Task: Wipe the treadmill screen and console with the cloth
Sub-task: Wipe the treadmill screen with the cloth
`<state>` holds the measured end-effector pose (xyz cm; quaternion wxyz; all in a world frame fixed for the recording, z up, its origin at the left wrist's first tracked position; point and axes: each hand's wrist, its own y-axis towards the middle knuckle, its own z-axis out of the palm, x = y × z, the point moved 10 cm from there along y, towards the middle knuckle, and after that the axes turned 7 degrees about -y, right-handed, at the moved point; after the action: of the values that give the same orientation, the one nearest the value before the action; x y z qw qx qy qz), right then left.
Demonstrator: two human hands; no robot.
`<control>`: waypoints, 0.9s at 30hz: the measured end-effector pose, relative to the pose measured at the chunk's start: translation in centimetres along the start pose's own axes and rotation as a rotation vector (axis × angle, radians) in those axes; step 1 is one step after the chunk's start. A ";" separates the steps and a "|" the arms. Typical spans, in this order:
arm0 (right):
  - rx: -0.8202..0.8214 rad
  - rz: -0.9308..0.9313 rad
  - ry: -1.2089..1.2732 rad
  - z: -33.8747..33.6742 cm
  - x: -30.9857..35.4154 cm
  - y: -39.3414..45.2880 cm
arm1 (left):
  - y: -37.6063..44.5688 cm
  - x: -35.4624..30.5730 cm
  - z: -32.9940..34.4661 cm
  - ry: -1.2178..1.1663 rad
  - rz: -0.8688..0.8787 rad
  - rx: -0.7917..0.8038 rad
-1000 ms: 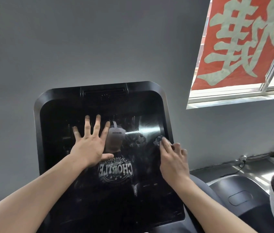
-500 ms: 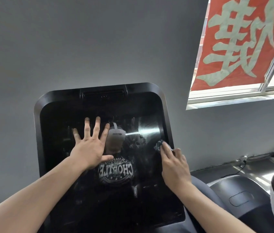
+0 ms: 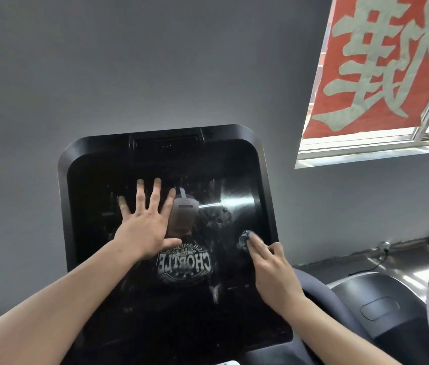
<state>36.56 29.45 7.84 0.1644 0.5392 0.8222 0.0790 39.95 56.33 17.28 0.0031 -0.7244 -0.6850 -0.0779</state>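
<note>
Screen (image 3: 237, 299): the big black glass panel stands tilted back against the grey wall, its face turned up toward the person, so both arms reach it easily. Smears and streaks show around the middle and lower part (a judgement: much of the wiping is left).
Left hand (image 3: 143, 227): flat on the glass left of centre, fingers straight and spread, gripping nothing. It likely braces the panel against the push of the other hand.
Right hand (image 3: 274, 270): near the screen's right edge, its extended fingers (image 3: 257, 245) press down on the cloth while the outer fingers curl in; nothing is pinched that I can see.
Cloth (image 3: 243, 239): a small dark wad, bunched up, trapped between fingertips and glass at the right side of the screen, mostly covered by the hand (only its upper end shows).
</note>
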 end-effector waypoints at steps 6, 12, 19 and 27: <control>0.045 0.080 0.059 1.0 1.0 -1.1 | -0.9 -0.4 -1.5 0.010 0.029 -0.108; 0.149 0.165 0.036 4.5 -0.7 -0.6 | -6.3 -0.4 3.7 0.072 0.075 -0.123; 0.110 0.182 0.082 3.8 -2.1 -0.6 | -6.2 -0.7 5.6 0.058 0.096 -0.137; 0.031 0.244 0.162 2.6 -2.2 -1.6 | -6.0 -0.3 6.4 0.074 0.065 -0.120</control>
<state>36.92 26.67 5.37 0.0783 0.6294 0.7623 0.1288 34.72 57.07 10.26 -0.0126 -0.7417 -0.6547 -0.1451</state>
